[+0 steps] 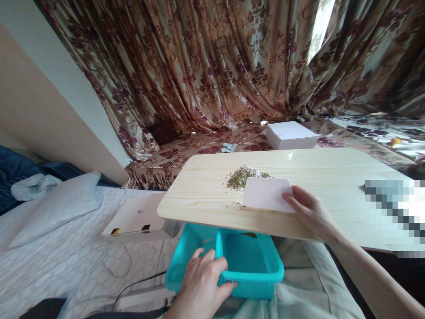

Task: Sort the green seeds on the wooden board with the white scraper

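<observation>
A single head-worn view is recorded, directed forward and downward. The pale wooden tabletop (318, 177) is seen at close range from above its near edge; the brown floral fabric curtain (212, 66) is taken in beyond it. No second view is supplied.

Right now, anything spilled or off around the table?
Yes: a few loose grains and some white bits lie strayed from the green-and-white pile, on the bare wooden tabletop.

Pale tbl (195, 188) — granule pile (239, 178), pixelated obj (395, 199)
</observation>
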{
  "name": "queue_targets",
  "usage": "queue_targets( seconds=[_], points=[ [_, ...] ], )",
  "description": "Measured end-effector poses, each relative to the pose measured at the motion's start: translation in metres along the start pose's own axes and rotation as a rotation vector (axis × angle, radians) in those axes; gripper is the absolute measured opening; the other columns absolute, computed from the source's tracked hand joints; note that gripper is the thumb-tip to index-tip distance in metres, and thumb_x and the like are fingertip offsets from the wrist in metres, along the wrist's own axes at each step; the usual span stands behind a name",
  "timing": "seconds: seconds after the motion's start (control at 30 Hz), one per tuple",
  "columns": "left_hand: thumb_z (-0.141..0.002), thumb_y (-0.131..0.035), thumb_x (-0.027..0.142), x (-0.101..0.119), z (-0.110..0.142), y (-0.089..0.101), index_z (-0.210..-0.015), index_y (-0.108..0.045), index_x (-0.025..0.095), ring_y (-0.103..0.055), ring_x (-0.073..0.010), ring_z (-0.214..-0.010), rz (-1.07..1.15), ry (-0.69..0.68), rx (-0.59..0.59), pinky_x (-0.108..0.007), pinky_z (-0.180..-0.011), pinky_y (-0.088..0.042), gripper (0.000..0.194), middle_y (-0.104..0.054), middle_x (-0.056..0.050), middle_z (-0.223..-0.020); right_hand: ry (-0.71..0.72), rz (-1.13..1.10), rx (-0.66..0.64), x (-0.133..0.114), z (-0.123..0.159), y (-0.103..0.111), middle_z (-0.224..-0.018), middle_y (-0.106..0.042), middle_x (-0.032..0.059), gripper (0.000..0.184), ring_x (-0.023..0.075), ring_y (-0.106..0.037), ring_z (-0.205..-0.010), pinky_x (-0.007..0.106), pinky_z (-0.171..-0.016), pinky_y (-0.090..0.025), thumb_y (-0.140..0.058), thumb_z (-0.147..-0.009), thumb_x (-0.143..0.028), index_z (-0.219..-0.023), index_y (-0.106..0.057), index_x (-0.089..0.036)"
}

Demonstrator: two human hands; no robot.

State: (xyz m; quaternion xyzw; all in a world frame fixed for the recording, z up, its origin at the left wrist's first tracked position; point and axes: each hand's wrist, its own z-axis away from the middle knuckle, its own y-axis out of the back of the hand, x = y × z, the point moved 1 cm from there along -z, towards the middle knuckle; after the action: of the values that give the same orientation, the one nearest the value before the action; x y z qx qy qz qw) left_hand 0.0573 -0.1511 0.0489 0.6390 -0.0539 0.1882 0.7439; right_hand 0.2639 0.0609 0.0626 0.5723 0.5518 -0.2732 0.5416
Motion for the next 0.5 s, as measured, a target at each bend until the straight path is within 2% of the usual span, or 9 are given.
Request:
queue_targets(
  seconds=[0.17, 0.5],
  points=[
    [-0.076, -0.069, 0.035, 0.0014, -0.0005, 0.0018, -0.077, -0.062, 0.024, -0.054, -0.0208, -0.092, 0.002, -0.003, -0.003, -0.039, -0.096, -0.032, 0.013, -0.06, 0.001, -0.084, -0.014, -0.05, -0.011, -0.0017, 0.0011, -0.0013, -0.073, -0.065, 0.003, 0.022, 0.0178, -0.059, -0.068, 0.025, -0.058, -0.047, -0.058, -0.074, -0.041, -0.078, -0.059, -0.019],
    [-0.075, -0.069, 0.036, -0.0018, -0.0004, 0.0004, -0.077, -0.062, 0.024, -0.054, -0.0205, -0.092, 0.022, -0.015, 0.008, -0.039, -0.097, -0.031, 0.013, -0.06, 0.001, -0.084, -0.03, -0.09, -0.105, 0.0016, 0.0053, -0.0058, -0.071, -0.064, 0.0018, 0.023, 0.0169, -0.058, -0.066, 0.025, -0.056, -0.046, -0.06, -0.074, -0.043, -0.076, -0.057, -0.021]
  ],
)
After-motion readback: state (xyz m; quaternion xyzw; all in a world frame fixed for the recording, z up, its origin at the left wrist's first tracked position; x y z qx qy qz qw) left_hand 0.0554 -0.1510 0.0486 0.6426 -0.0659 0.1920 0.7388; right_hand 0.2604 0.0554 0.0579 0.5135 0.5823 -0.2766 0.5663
